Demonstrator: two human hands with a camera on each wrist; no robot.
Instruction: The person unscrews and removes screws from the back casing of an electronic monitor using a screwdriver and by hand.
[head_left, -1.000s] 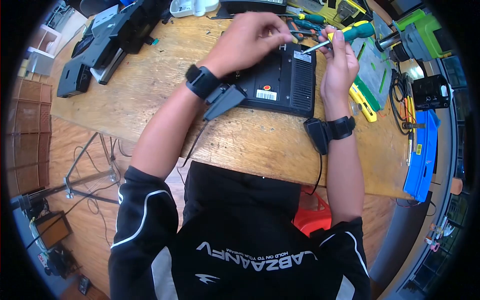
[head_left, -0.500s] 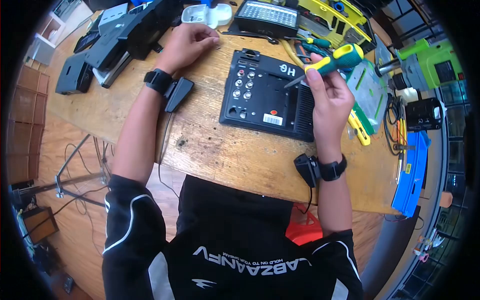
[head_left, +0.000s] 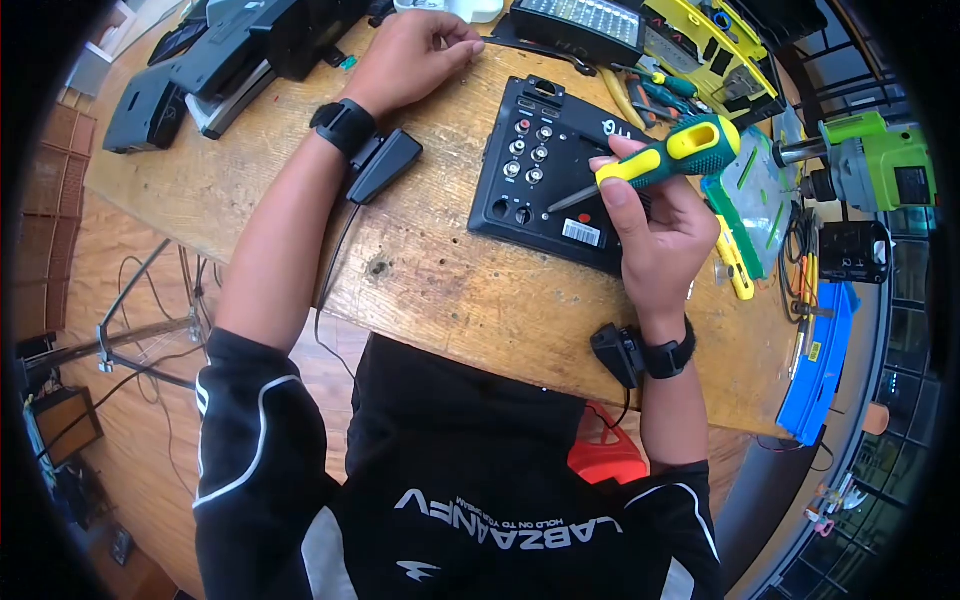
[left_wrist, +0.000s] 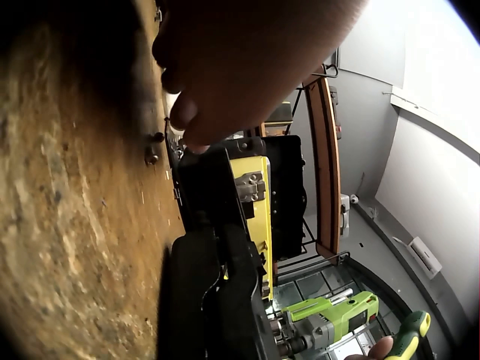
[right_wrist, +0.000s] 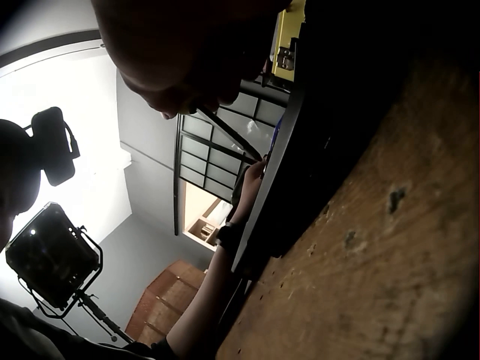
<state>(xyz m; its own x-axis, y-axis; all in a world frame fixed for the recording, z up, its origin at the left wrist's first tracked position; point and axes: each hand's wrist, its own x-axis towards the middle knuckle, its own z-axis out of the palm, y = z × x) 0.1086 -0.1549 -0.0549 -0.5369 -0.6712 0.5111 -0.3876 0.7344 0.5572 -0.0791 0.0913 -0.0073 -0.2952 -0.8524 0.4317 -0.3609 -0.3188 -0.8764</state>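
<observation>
- The worn wooden surface (head_left: 470, 310) shows bare wood between the black plastic case's lower side and the near edge, and a strip between case and left hand.
- Right of the case, a yellow cutter (head_left: 735, 255) and a grey-and-green plate (head_left: 760, 215) narrow the room; a long blue tray (head_left: 822, 365) lines the right edge.
- The rectangular black plastic case (head_left: 565, 160) lies flat on the surface, set back from the near edge, slightly slanted, with round metal sockets, a red dot and a white barcode label; white lettering is partly covered.
- The right hand (head_left: 665, 235) grips a yellow-and-green screwdriver (head_left: 635, 170), fingers around its handle, tip at the case's lower part; contact cannot be told.
- The left hand (head_left: 412, 62) has curled fingers near the surface; whether they pinch anything cannot be told.
</observation>
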